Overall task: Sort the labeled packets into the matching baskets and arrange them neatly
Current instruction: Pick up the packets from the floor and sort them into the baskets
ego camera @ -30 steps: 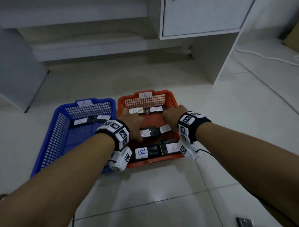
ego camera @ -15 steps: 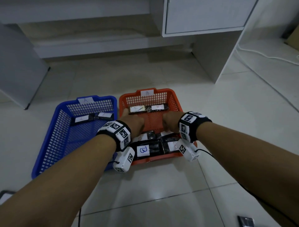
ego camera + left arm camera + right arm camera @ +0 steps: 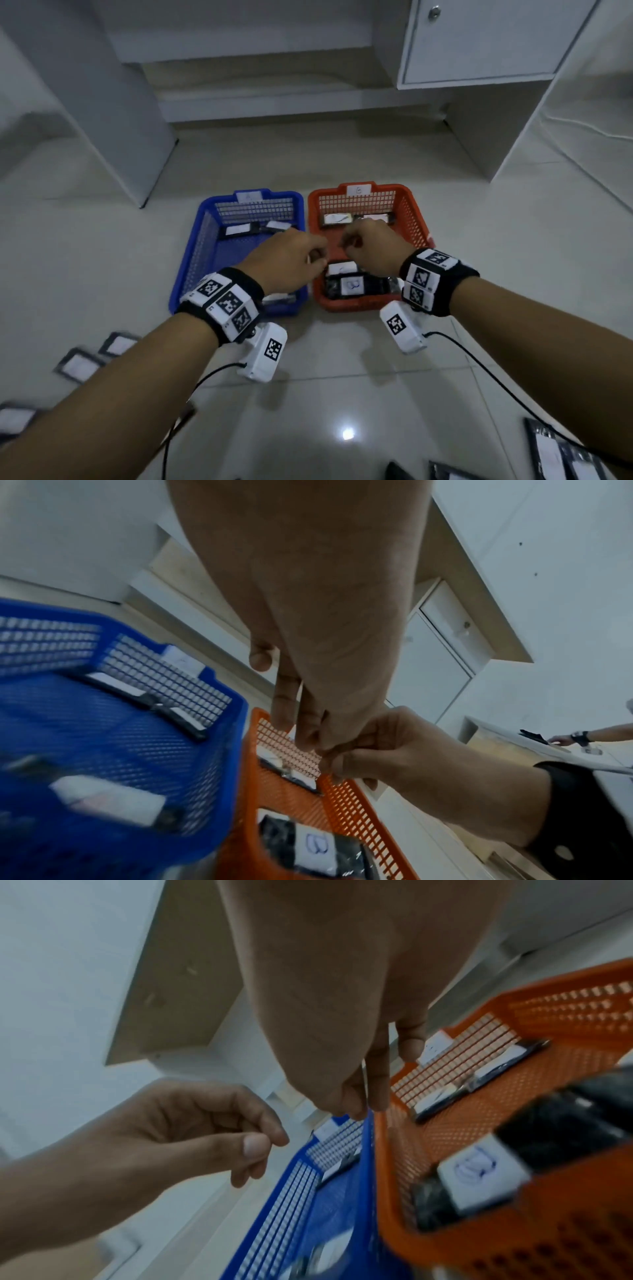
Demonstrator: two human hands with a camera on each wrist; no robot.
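From the head view we hold our left hand (image 3: 291,262) and right hand (image 3: 371,248) side by side above the two baskets, fingers loosely curled, holding nothing. The blue basket (image 3: 191,260) touches the orange basket (image 3: 416,219) on the tiled floor (image 3: 342,394); both contain labeled packets (image 3: 352,286), and more lie on the floor at the picture's lower corners.

In the left wrist view our left fingers (image 3: 284,696) hang relaxed over the orange basket's rim.

In the right wrist view our right fingers (image 3: 377,1080) point down at the seam between the baskets, empty.
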